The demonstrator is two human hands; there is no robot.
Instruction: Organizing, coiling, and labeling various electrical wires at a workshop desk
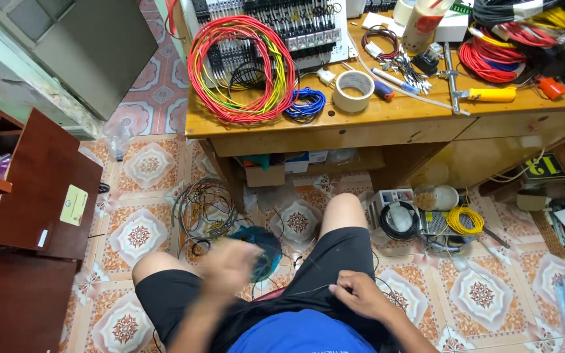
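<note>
Just thin wire (308, 291) btwn right hand (359, 295) fingers

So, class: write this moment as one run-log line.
left hand: blurred, over lap | right hand: pinching thin wire | desk: red wire coil, tape roll | floor: yellow wire coil

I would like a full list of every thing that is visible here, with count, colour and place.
wire coil: one, red with yellow-green, desk left
small wire coil: one, blue, beside it
tape roll: one, beige, desk middle
screwdriver: one, yellow handle, desk right
desk: one, wooden, top
cabinet: one, dark brown, left
yellow wire coil: one, floor right
thin wire: one, dark, between hands
left hand: blurred, over lap
right hand: pinching thin wire
</note>
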